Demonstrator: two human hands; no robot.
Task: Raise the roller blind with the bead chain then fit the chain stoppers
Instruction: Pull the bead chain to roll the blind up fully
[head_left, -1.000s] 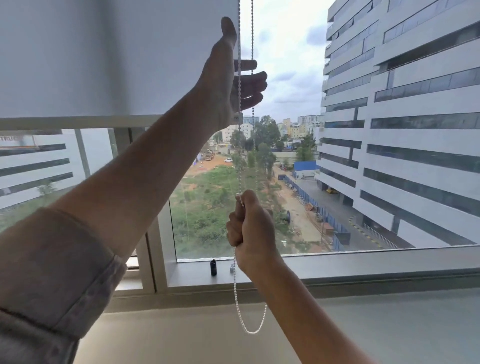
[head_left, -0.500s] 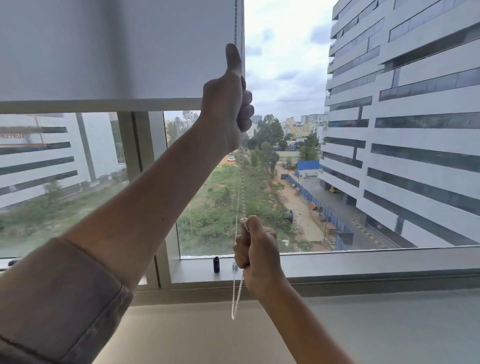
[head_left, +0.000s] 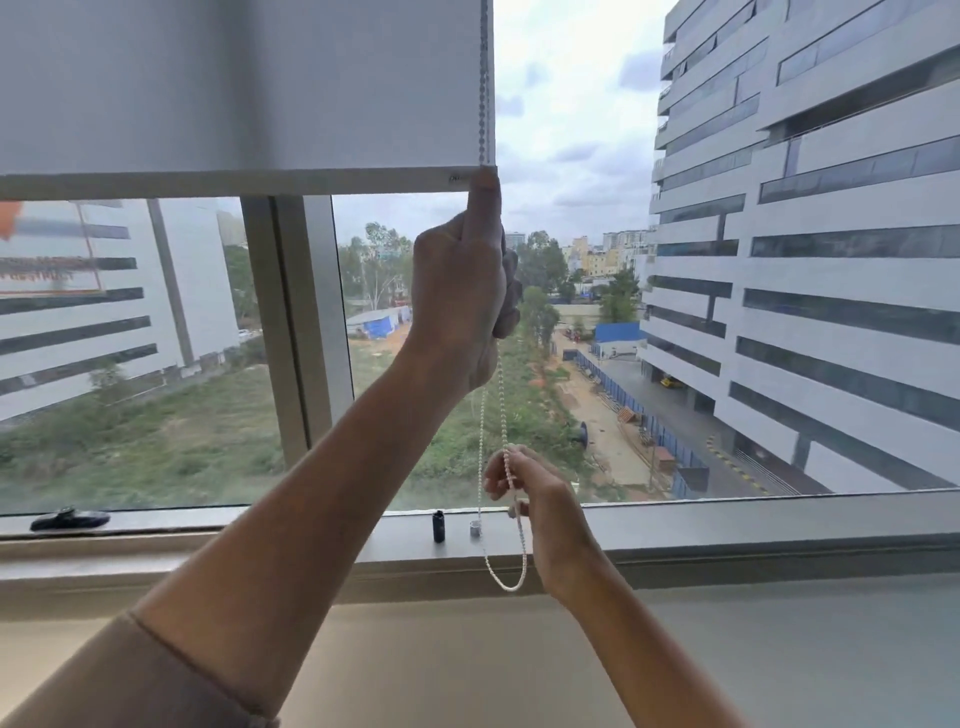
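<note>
A pale grey roller blind (head_left: 239, 83) covers the upper left of the window, its bottom bar (head_left: 234, 184) level with my raised thumb. The white bead chain (head_left: 483, 93) hangs down the blind's right edge. My left hand (head_left: 460, 296) is closed around the chain just under the bar, thumb pointing up. Lower down, my right hand (head_left: 535, 493) pinches one strand of the chain between its fingertips. The chain's loop (head_left: 506, 577) dangles below it, in front of the sill. A small black stopper (head_left: 439, 526) and a small silver one (head_left: 475, 529) stand on the sill.
The window sill (head_left: 753, 525) runs across the view, with a vertical window frame post (head_left: 298, 322) left of my hands. A dark window handle (head_left: 70, 518) lies on the sill at far left. Outside are office blocks and open ground.
My left hand has closed on the chain and come down to just under the bottom bar. My right hand has loosened from a fist to a fingertip pinch. The blind sits higher against the window.
</note>
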